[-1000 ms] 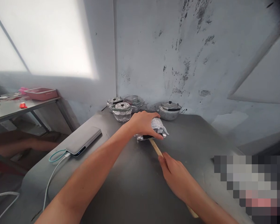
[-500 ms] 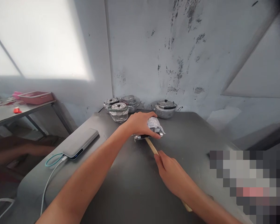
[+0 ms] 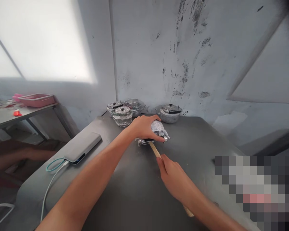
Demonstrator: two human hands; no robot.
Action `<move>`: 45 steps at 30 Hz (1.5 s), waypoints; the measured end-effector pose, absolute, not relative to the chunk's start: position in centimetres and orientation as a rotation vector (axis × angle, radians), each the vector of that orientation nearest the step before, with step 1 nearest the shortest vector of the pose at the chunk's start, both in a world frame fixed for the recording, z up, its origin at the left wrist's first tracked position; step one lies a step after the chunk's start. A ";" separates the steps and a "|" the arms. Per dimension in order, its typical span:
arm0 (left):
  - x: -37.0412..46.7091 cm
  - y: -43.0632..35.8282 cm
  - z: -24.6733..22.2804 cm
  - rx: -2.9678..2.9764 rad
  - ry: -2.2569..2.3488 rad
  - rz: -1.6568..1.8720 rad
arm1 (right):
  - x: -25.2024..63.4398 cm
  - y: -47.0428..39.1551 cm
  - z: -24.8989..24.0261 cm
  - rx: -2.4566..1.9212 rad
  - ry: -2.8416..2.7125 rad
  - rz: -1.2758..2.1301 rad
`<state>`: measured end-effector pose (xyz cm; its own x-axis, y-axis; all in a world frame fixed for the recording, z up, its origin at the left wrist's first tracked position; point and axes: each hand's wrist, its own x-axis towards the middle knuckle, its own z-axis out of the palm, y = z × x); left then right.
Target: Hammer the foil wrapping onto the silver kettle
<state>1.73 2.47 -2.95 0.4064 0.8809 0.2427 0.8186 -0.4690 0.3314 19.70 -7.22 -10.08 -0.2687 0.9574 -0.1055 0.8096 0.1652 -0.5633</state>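
Observation:
In the middle of the dark table (image 3: 125, 199) lies a small silver pot (image 3: 157, 127), tipped over, its crinkled foil-like base showing. My left hand (image 3: 142, 126) is spread around it and grips it from above, with the thumb at the near side. Wrapped in the fingers of my right hand (image 3: 171, 175) is a wooden stick (image 3: 154, 149). Its far end meets the near edge of the pot; whether the tip goes inside is hidden. The near end sticks out below my right wrist.
Several lidded silver pots (image 3: 122, 117) stand along the wall at the back left, and another pot (image 3: 169, 114) sits further right. A grey power bank (image 3: 83, 148) with a cable (image 3: 48, 189) lies on the left. A side table holds a pink basket (image 3: 38, 101).
The wooden stick and my right hand have shifted slightly left. My left hand still holds the pot in nearly the same place.

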 end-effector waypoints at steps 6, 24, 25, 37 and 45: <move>1.9 2.3 -2.8 2.493 1.551 0.558 | 20.2 -7.1 -10.8 -1.693 -2.167 0.801; 1.7 2.2 -2.8 2.507 1.518 0.613 | 20.4 -7.2 -10.5 -1.728 -2.181 0.778; 1.7 2.2 -2.7 2.503 1.517 0.614 | 20.4 -7.2 -10.5 -1.728 -2.183 0.778; 1.8 2.1 -2.8 2.508 1.542 0.610 | 20.1 -7.0 -10.5 -1.765 -2.204 0.705; 1.8 2.1 -2.7 2.468 1.531 0.594 | 20.2 -7.2 -10.5 -1.743 -2.214 0.689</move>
<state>1.75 2.06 -2.70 0.3911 0.8885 0.2400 0.8181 -0.4551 0.3516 20.22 -7.21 -10.53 -0.2593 0.9607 -0.0990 0.8472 0.1771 -0.5008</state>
